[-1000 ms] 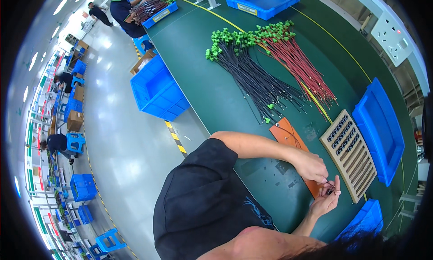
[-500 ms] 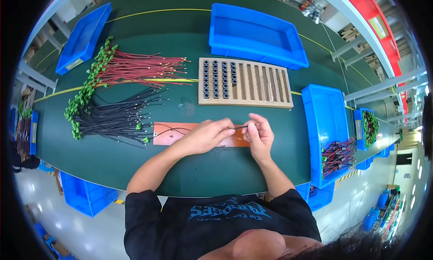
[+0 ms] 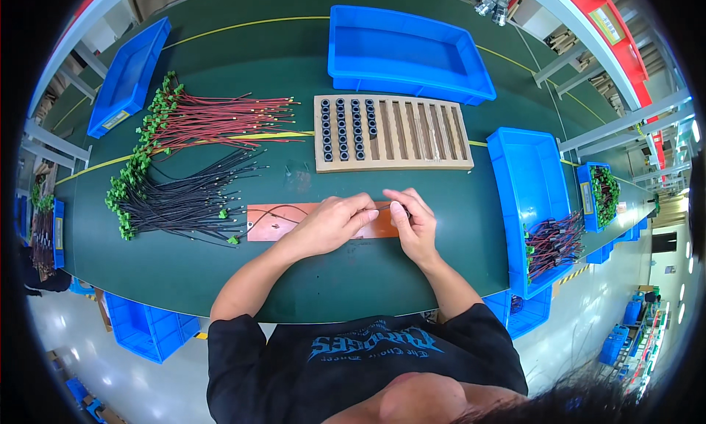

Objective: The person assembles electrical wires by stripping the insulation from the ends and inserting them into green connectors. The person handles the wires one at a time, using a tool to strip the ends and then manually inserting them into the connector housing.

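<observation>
Over an orange-brown strip (image 3: 266, 229) my two hands work close together. My left hand (image 3: 327, 224) pinches a thin black wire (image 3: 287, 208), whose tail curls over the strip's left end. Just to its right, my right hand (image 3: 414, 229) is closed with thumb against fingers on the same wire; whatever else lies inside its grip is hidden. Left of the strip is a fan of black wires (image 3: 195, 196) with green connectors (image 3: 126, 189). Beyond them lies a bundle of red wires (image 3: 220, 119), also ending in green connectors.
Behind the strip sits a slotted tan tray (image 3: 393, 165), its left slots holding black cylindrical parts (image 3: 342, 130). Blue bins stand at the back (image 3: 412, 78), far left (image 3: 131, 75) and right (image 3: 526, 174); the right one contains red-and-black wired pieces (image 3: 551, 244).
My right hand has moved closer to my left, and its fingers have curled in. Less wire shows between the hands. The whole view has shifted slightly.
</observation>
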### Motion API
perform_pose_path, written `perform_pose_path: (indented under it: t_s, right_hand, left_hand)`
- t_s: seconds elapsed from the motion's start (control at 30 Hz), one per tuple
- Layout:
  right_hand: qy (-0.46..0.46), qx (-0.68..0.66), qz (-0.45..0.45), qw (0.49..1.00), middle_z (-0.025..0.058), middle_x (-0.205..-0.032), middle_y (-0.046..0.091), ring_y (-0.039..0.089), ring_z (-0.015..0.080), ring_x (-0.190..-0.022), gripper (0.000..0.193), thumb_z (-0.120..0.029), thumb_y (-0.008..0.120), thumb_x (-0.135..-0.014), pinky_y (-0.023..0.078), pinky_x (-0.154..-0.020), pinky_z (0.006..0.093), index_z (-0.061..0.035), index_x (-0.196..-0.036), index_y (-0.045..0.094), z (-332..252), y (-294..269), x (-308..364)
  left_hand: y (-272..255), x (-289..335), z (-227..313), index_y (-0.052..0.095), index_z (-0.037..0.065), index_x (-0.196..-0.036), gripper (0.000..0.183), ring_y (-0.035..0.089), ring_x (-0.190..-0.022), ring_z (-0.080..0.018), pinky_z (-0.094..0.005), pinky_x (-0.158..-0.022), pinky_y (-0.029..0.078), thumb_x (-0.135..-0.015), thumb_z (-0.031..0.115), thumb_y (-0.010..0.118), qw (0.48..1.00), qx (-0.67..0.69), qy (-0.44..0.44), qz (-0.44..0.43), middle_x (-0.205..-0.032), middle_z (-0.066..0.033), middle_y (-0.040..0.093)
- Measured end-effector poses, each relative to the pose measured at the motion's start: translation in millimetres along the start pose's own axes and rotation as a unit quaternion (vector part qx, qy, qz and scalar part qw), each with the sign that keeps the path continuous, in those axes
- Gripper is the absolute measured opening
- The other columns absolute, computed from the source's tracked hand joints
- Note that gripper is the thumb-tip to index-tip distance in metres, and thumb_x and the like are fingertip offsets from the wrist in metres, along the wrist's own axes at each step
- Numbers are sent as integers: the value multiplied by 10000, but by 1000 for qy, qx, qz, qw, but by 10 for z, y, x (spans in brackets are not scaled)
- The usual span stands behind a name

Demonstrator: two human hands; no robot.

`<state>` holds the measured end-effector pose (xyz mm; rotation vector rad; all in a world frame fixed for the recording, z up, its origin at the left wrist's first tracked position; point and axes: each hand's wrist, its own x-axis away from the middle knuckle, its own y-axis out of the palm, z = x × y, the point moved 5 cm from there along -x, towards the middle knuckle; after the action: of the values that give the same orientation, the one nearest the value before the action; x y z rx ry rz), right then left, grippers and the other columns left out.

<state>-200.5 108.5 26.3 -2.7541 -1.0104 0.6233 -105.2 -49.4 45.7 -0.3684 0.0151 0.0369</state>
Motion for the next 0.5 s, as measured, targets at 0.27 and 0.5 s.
perform_pose_path:
  t_s: [0.27,0.5]
  right_hand:
    - [110,-190,-13,976,46,-900,648,552,77,-721,156,-109,640,-1051,440,-630,209,20,-1080,722,264,-58,10]
    - [185,-499,28,846,75,-1116,612,566,142,-934,196,-166,599,-1071,476,-784,296,-25,-1207,616,330,-175,-142]
  left_hand:
    - [-49,25,45,695,10,-1045,213,668,-709,-317,-434,-654,512,-1041,201,600,995,-70,44,52,-807,-155,668]
    - [-181,254,163,721,-1,-1023,161,699,-764,-374,-465,-642,541,-995,141,652,970,-183,92,129,-884,-163,702]
